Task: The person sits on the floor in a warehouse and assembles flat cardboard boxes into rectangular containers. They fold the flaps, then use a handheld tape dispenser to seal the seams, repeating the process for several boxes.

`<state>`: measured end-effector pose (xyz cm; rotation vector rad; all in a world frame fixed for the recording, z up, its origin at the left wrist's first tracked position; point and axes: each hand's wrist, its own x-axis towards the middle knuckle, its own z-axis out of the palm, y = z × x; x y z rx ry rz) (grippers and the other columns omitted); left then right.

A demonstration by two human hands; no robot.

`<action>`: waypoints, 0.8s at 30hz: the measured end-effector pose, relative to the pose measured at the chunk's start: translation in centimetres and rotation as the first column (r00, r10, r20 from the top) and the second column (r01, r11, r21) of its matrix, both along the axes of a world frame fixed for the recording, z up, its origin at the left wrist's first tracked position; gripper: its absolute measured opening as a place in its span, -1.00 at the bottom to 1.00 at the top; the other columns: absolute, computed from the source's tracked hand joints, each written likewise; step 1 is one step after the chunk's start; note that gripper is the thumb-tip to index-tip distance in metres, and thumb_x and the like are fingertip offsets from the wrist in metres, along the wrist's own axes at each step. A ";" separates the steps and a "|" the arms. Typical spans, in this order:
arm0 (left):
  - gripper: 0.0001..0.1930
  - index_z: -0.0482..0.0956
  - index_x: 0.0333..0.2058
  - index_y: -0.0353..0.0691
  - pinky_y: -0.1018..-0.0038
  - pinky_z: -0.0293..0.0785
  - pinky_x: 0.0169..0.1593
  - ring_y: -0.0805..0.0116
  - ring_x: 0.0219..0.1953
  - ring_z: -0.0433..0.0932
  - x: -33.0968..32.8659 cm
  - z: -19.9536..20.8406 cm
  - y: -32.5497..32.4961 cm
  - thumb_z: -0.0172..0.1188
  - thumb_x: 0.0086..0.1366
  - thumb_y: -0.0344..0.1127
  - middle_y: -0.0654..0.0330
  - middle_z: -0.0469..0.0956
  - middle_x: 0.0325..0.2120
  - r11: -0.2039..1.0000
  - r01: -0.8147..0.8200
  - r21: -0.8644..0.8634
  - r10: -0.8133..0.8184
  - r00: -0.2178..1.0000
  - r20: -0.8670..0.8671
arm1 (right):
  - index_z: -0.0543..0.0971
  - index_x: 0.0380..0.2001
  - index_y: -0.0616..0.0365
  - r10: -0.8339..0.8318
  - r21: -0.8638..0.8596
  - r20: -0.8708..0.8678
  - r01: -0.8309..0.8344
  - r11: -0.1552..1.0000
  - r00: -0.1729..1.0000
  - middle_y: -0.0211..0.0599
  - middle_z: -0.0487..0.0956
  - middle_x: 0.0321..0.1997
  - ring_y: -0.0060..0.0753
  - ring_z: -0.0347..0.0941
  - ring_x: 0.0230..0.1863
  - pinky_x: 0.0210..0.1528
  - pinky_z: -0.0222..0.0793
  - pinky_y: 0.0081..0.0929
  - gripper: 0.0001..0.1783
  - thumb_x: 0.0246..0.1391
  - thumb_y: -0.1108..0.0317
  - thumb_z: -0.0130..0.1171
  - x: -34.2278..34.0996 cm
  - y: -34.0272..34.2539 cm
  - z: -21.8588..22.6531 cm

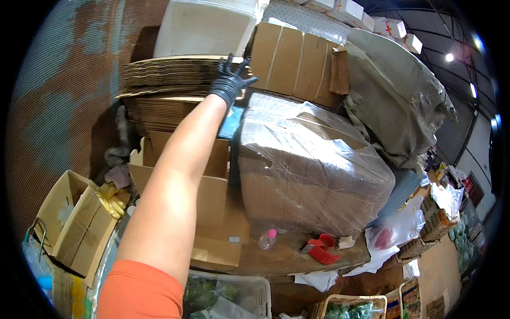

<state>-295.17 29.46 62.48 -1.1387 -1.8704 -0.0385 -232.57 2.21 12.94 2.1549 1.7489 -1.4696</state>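
My left hand (229, 80), in a black glove, reaches far forward with its fingers spread and the thumb pointing right. It is open and I see nothing held in it. Right by it is the end of a stack of flattened cardboard boxes (170, 77); whether the fingers touch the stack I cannot tell. More folded cardboard (159, 112) lies beneath. To the right of the hand a large brown carton (297, 64) stands on its side, behind a big box wrapped in clear plastic (313, 181). My right hand is out of view.
A white foam box (207, 29) sits behind the stack. On the wooden ledge are a pink-capped bottle (267, 240) and a red tape dispenser (322, 250). Open cartons (79, 223) stand at left. Crates with greens (228, 292) are below. A grey tarp (398, 90) covers something at right.
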 end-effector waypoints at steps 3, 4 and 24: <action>-0.55 -0.03 0.02 0.70 -0.03 -0.52 0.14 0.05 0.22 -0.36 0.1 -0.4 0.8 -0.37 0.09 0.29 0.41 -0.29 0.20 0.999 -0.032 -0.021 0.034 0.994 0.104 | 0.53 -0.58 0.19 -0.021 -0.032 0.012 0.021 0.999 1.000 -0.26 0.50 -0.63 -0.37 0.39 -0.57 -0.45 0.29 -0.48 -0.42 -0.25 -0.21 0.07 1.3 -0.3 -0.3; -0.54 -0.05 0.02 0.71 -0.05 -0.52 0.13 0.07 0.22 -0.35 0.2 -0.8 1.1 -0.41 0.08 0.32 0.42 -0.28 0.20 0.999 -0.035 -0.021 0.038 0.988 0.148 | 0.53 -0.59 0.19 -0.031 -0.040 0.018 0.031 0.999 0.999 -0.26 0.50 -0.63 -0.37 0.39 -0.57 -0.45 0.29 -0.48 -0.42 -0.25 -0.21 0.07 1.8 -0.4 -0.4; -0.70 0.48 -0.24 0.31 0.05 -0.09 0.15 -0.09 0.18 -0.15 -2.1 -1.6 -11.1 0.05 0.04 -0.31 0.13 -0.11 0.16 0.903 0.428 -0.028 -0.423 0.878 -0.222 | 0.53 -0.60 0.18 0.034 -0.103 0.016 -0.032 0.994 0.999 -0.26 0.50 -0.63 -0.36 0.39 -0.57 -0.44 0.28 -0.47 -0.41 -0.26 -0.24 0.06 5.2 -2.1 -1.5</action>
